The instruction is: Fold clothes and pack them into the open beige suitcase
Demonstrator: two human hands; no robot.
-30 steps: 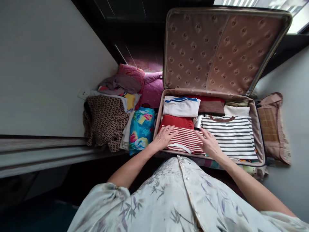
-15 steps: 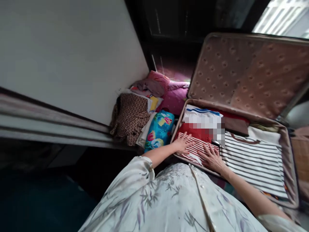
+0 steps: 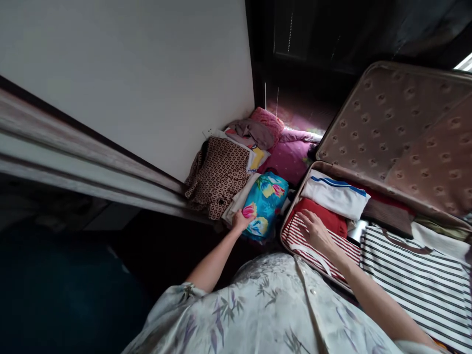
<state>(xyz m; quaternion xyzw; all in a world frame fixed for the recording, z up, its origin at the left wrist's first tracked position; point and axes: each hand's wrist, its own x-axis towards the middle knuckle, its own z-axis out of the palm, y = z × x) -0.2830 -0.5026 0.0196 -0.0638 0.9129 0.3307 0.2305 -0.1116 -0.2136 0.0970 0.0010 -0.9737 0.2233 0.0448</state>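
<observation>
Apparently folded to lie compact: turquoise flower-printed fabric bundle [image 3: 271,199], just left of an open suitcase with patterned pinkish-brown lining [image 3: 379,128]. Left hand [image 3: 240,221] at its near-left edge; fingers partly hidden, cannot tell whether clamped. Right hand [image 3: 313,228] holds nothing, fingers apart above red-and-white striped folded cloth [image 3: 295,233], perhaps for balance. No brand, label or writing legible.

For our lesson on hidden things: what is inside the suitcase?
The suitcase holds white cloth, red cloth, red-striped cloth, brown cloth and black-striped cloth, among others. Anything beneath is covered; the right hand hides some red-striped cloth.
</observation>
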